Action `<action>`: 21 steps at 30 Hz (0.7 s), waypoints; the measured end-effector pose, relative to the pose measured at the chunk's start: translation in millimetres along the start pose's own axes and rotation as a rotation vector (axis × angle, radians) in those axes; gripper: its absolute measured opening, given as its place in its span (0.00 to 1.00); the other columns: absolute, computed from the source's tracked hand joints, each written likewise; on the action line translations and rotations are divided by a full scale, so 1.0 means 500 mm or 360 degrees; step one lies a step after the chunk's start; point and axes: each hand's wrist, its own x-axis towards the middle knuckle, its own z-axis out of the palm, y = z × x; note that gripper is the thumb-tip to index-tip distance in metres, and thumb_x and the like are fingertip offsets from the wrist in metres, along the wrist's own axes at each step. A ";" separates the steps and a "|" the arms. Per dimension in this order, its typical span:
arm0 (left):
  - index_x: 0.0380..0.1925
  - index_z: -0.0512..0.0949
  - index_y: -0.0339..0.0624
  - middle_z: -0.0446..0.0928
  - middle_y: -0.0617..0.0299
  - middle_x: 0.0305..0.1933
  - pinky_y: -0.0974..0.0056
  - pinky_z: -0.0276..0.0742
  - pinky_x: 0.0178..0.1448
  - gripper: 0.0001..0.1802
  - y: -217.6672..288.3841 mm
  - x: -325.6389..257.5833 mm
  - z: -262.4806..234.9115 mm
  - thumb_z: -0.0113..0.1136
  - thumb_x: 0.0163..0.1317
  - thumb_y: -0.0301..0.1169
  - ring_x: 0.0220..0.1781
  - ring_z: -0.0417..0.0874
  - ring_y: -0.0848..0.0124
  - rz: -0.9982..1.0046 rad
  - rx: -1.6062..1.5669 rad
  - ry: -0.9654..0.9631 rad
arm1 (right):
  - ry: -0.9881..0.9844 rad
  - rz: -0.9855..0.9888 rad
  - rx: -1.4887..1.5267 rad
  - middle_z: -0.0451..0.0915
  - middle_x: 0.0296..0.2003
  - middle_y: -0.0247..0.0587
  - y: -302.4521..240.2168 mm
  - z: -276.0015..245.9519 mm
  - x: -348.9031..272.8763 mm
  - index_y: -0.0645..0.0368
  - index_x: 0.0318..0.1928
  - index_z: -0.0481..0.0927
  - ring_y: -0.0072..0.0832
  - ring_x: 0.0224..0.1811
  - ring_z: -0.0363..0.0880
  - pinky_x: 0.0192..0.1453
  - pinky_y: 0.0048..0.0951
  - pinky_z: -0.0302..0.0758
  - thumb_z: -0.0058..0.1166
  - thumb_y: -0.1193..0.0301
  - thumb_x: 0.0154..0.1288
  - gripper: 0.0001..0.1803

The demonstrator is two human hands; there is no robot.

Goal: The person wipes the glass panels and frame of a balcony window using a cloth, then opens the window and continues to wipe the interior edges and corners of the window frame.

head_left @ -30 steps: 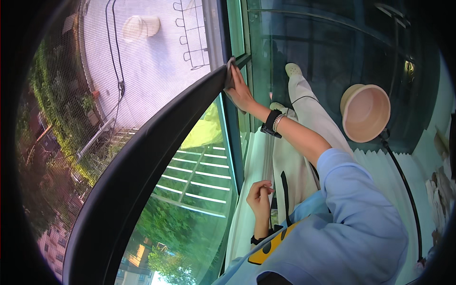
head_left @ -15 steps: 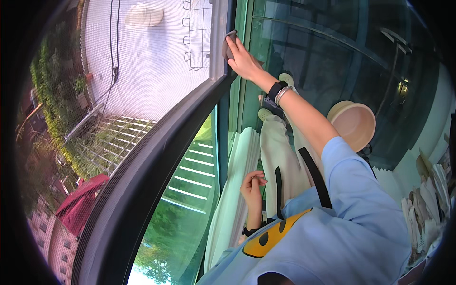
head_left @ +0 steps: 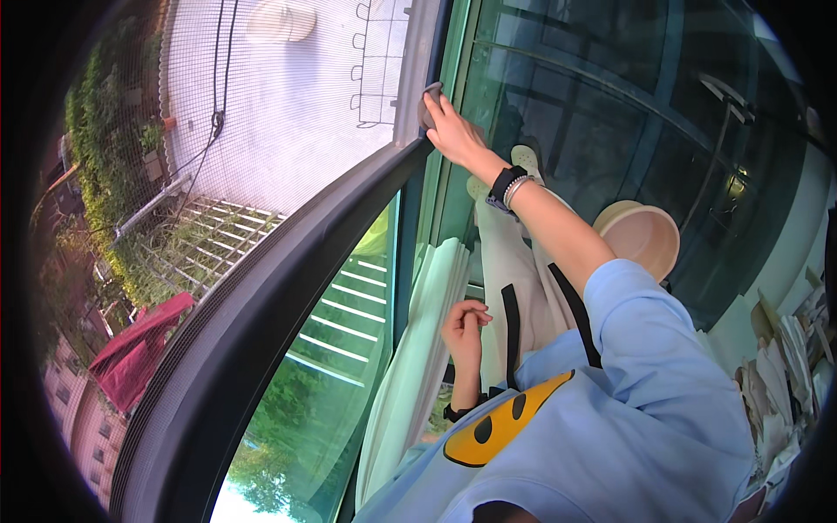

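The right hand (head_left: 455, 135) holds a grey cloth (head_left: 425, 112) near the corner of the dark window frame (head_left: 349, 212), and the left hand (head_left: 465, 336) is half open with bent fingers.

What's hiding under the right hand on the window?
A grey-brown cloth pokes out from under the right hand, against the window frame. The hand covers the rest of the cloth and the bit of frame beneath, so those can't be seen.
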 end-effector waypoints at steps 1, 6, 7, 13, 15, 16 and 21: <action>0.29 0.74 0.34 0.75 0.61 0.26 0.74 0.71 0.33 0.11 -0.004 0.000 -0.001 0.39 0.58 0.18 0.27 0.76 0.77 0.0009 -0.0015 -0.0015 | -0.0017 0.0008 0.0002 0.52 0.61 0.62 -0.003 0.004 -0.009 0.56 0.64 0.52 0.52 0.58 0.62 0.59 0.40 0.66 0.47 0.69 0.56 0.35; 0.26 0.73 0.35 0.74 0.60 0.27 0.74 0.71 0.33 0.10 0.011 0.009 -0.006 0.39 0.57 0.18 0.26 0.75 0.76 0.0058 0.0015 -0.0004 | -0.0008 -0.0009 -0.0016 0.53 0.60 0.60 0.006 0.019 -0.035 0.54 0.64 0.53 0.50 0.58 0.61 0.59 0.40 0.65 0.47 0.70 0.56 0.34; 0.25 0.72 0.35 0.74 0.59 0.27 0.73 0.71 0.32 0.10 0.016 0.015 -0.014 0.39 0.57 0.18 0.26 0.75 0.76 0.0070 -0.0015 -0.0031 | -0.0016 -0.0040 -0.0018 0.53 0.60 0.60 0.012 0.030 -0.045 0.53 0.63 0.53 0.50 0.58 0.62 0.59 0.40 0.65 0.47 0.71 0.56 0.34; 0.23 0.70 0.35 0.74 0.58 0.28 0.73 0.72 0.32 0.09 0.087 0.080 -0.033 0.39 0.57 0.18 0.26 0.76 0.74 0.0237 -0.0023 -0.0163 | -0.0072 -0.0091 0.0067 0.68 0.47 0.48 0.014 0.050 -0.073 0.48 0.57 0.63 0.46 0.49 0.69 0.52 0.41 0.69 0.47 0.72 0.55 0.27; 0.23 0.70 0.35 0.74 0.59 0.28 0.73 0.71 0.33 0.09 0.107 0.097 -0.033 0.40 0.57 0.18 0.27 0.75 0.75 0.0284 -0.0019 -0.0167 | -0.0118 0.0000 0.0070 0.69 0.45 0.48 0.025 0.038 -0.058 0.47 0.57 0.64 0.46 0.48 0.70 0.51 0.41 0.69 0.47 0.72 0.54 0.26; 0.24 0.71 0.35 0.74 0.60 0.28 0.73 0.70 0.33 0.08 0.114 0.098 -0.036 0.40 0.57 0.18 0.27 0.74 0.76 0.0281 -0.0062 -0.0171 | -0.0194 0.0087 0.0090 0.70 0.44 0.49 0.025 0.038 -0.058 0.47 0.56 0.65 0.46 0.46 0.71 0.50 0.41 0.70 0.47 0.72 0.54 0.26; 0.23 0.71 0.35 0.73 0.59 0.25 0.73 0.71 0.32 0.08 0.136 0.122 -0.048 0.41 0.55 0.17 0.26 0.75 0.74 0.0539 0.0458 -0.0195 | -0.0271 0.0068 0.0217 0.71 0.41 0.48 0.021 0.023 -0.041 0.45 0.56 0.65 0.46 0.44 0.73 0.48 0.41 0.70 0.47 0.72 0.53 0.26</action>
